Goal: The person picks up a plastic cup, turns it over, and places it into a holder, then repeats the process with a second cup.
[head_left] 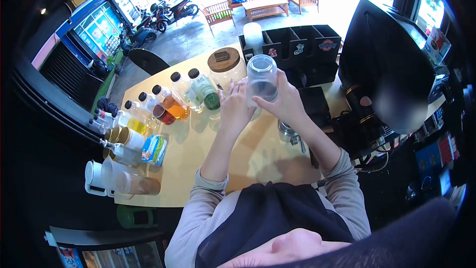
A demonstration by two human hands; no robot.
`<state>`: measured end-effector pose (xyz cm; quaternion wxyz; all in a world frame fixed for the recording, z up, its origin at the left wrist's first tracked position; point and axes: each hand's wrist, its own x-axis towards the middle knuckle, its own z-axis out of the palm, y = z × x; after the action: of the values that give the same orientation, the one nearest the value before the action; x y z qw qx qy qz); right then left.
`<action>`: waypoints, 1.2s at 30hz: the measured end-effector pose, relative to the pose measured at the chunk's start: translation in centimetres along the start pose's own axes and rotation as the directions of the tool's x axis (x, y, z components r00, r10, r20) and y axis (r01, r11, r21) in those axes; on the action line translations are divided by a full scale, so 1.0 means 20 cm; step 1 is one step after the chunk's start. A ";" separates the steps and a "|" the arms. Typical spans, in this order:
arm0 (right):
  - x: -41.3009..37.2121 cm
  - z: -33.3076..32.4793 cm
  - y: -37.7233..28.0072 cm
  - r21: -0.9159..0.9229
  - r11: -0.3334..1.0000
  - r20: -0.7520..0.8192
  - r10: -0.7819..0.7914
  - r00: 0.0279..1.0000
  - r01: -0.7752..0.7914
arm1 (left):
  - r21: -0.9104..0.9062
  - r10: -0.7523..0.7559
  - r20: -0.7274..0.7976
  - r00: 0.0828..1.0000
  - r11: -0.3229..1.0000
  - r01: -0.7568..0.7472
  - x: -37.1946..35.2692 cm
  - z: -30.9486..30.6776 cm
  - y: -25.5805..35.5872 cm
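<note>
A clear plastic cup [263, 85], or several nested cups, is held up above the table with its round end toward me. My right hand [283, 97] is closed around its right side, the thumb lying across the front. Against the cup's left side is my left hand [235, 105], its fingers spread and pointing away from me; its thumb is hidden. Beyond the hands stands a large jar with a wooden lid [223, 60]. Nearest on the left is a bottle with green liquid [204, 89]. Below my right forearm, a metal portafilter-like tool [287, 130] is partly covered.
Bottles with amber syrup [173, 105] and red syrup [162, 114] line the table's left side. A wipes pack [154, 150] and pitchers [131, 181] stand nearer. A black organizer [302, 44] with a cup stack [253, 37] is behind; a black monitor [384, 64] rises right.
</note>
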<state>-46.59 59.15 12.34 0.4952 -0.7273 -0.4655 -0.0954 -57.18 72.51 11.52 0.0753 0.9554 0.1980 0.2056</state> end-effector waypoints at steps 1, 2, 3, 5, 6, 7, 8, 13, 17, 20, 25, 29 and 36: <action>0.04 0.01 0.02 -0.003 1.000 -0.005 -0.003 1.000 0.003 | -0.009 -0.005 -0.034 0.999 1.000 0.005 0.04 0.03 -0.02; 0.08 0.03 0.05 0.022 1.000 -0.021 -0.005 1.000 0.006 | -0.010 0.000 -0.037 0.999 1.000 0.000 0.09 0.06 -0.04; 0.12 0.04 0.07 0.048 0.999 -0.036 -0.006 0.999 0.008 | -0.015 -0.033 -0.086 0.996 0.999 0.032 0.13 0.08 -0.05; 0.20 0.07 0.12 0.049 0.999 -0.048 0.004 0.999 -0.001 | -0.021 -0.065 -0.135 0.989 0.998 0.063 0.19 0.13 -0.08; 0.24 0.09 0.13 0.053 0.999 -0.056 0.014 0.998 -0.011 | -0.046 -0.085 -0.155 0.984 0.996 0.079 0.22 0.14 -0.08; 0.26 0.10 0.14 0.052 0.999 -0.057 0.012 0.998 -0.010 | -0.070 -0.105 -0.176 0.979 0.993 0.094 0.24 0.15 -0.09; 0.29 0.12 0.15 0.052 0.999 -0.071 -0.003 0.998 0.006 | -0.070 -0.103 -0.178 0.979 0.993 0.091 0.26 0.17 -0.10; 0.41 0.19 0.19 0.035 0.999 -0.082 -0.001 0.997 0.004 | -0.099 -0.186 -0.172 0.967 0.980 0.170 0.36 0.22 -0.14; 0.60 0.22 0.28 -0.120 0.993 -0.186 -0.033 0.982 0.010 | -0.155 -0.214 -0.192 0.958 0.970 0.186 0.38 0.24 -0.14; 0.76 0.22 0.34 -0.043 0.999 -0.290 -0.045 0.956 0.034 | -0.142 -0.209 -0.179 0.961 0.973 0.185 0.39 0.25 -0.15; 0.95 0.29 0.49 0.001 0.990 -0.357 -0.128 0.925 0.138 | -0.144 -0.190 -0.192 0.963 0.976 0.164 0.42 0.27 -0.16; 0.99 0.33 0.54 -0.031 0.996 -0.294 -0.084 0.952 0.079 | -0.133 -0.198 -0.175 0.964 0.975 0.176 0.43 0.29 -0.17; 1.03 0.35 0.57 -0.206 0.968 -0.056 0.137 0.989 -0.146 | -0.147 -0.202 -0.181 0.963 0.973 0.177 0.42 0.32 -0.17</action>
<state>-28.72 75.87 13.96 0.4308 -0.8047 -0.3895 -0.1233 -48.68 78.58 8.08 0.1367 0.9005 0.2813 0.3022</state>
